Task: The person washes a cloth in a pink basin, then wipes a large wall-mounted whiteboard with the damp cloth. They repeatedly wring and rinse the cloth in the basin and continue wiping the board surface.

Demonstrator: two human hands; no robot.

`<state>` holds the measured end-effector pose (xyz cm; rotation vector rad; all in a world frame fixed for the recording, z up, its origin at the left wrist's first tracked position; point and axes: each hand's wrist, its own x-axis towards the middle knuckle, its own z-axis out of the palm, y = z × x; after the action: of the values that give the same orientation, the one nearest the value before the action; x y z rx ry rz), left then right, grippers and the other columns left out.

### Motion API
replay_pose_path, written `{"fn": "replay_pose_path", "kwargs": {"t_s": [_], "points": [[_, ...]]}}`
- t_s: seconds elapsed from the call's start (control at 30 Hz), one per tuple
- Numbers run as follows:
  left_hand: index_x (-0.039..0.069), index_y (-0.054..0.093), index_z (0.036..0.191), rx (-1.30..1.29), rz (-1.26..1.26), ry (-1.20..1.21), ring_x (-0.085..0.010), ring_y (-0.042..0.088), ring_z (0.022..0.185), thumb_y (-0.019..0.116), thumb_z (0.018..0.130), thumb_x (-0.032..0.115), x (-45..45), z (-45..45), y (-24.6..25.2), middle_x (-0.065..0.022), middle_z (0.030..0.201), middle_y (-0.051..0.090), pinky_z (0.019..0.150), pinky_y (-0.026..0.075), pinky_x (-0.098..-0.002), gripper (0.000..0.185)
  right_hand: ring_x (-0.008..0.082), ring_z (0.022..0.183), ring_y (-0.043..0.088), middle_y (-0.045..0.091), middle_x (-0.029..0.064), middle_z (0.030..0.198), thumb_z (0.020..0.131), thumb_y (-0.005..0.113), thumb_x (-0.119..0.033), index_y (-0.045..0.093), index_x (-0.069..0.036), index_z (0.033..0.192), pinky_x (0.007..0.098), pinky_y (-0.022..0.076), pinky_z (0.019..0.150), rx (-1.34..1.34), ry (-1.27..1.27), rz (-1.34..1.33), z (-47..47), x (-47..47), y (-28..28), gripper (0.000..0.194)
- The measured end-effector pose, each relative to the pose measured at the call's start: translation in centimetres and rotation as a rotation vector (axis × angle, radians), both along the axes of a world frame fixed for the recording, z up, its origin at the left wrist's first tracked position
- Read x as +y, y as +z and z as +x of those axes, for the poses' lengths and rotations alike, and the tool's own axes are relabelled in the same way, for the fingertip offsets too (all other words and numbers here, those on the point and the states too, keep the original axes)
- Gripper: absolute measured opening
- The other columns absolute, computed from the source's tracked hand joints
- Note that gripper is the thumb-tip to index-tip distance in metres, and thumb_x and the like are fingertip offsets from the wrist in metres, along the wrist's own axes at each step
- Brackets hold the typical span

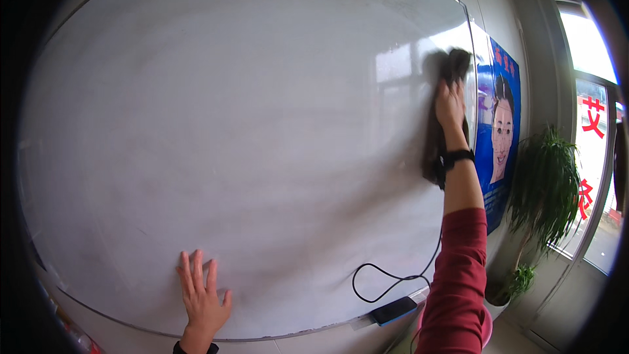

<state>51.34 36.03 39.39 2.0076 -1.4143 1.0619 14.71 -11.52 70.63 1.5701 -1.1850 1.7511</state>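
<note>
A large whiteboard point(236, 132) fills most of the view, with faint grey smudges and a window's reflection at its right. My left hand point(202, 300) rests against its lower part, fingers spread and holding nothing. Up at the right edge, my right hand point(450, 105) presses a dark cloth point(432, 150) to the surface. The cloth bunches above the fingers and hangs down beside the wrist, slightly blurred. My right palm is hidden from view.
A black cable point(376, 266) loops beside my right sleeve. Below it, a flat dark device point(393, 310), probably a phone, sits at the board's lower edge. On the right are a blue poster point(484, 157), a leafy potted plant point(543, 187) and a glazed door point(589, 157) bearing red writing.
</note>
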Motion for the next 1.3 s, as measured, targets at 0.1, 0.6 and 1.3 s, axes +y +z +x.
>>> {"fn": "replay_pose_path", "kwargs": {"t_s": [0.1,0.6,1.3], "points": [[0.003,0.041,0.14,-0.016,-0.023,-0.01,-0.0518,0.016,0.146,0.079,0.068,0.015,-0.3,0.0,-0.4,-0.0233,0.157,0.024,0.112,0.025,-0.0694,0.082,0.0377,0.145,0.029,0.036,0.0228,0.155,0.102,0.029,-0.055,0.043,0.0,0.146,0.0486,0.0227,0.118,-0.386,0.218,0.119,-3.0,-2.1,-6.9,0.071],[0.002,0.043,0.141,-0.031,0.042,-0.024,-0.0455,0.016,0.148,0.078,0.074,0.014,1.1,1.1,-0.5,-0.0216,0.157,0.025,0.115,0.025,-0.0629,0.077,0.0417,0.136,0.036,0.054,0.0228,0.131,0.084,0.054,-0.02,0.07,-0.001,0.093,0.0642,0.0139,0.115,0.459,0.779,-0.436,33.1,33.2,-15.5,0.027],[0.007,0.037,0.144,0.004,-0.012,-0.018,-0.0446,0.016,0.149,0.078,0.068,0.002,-0.2,0.2,-0.9,-0.0177,0.159,0.025,0.116,0.031,-0.0552,0.085,0.0433,0.141,0.034,0.039,0.0274,0.15,0.09,0.055,-0.021,0.054,0.007,0.129,0.0531,0.026,0.115,-0.06,0.21,-0.174,3.1,4.9,-20.9,0.048]]}}
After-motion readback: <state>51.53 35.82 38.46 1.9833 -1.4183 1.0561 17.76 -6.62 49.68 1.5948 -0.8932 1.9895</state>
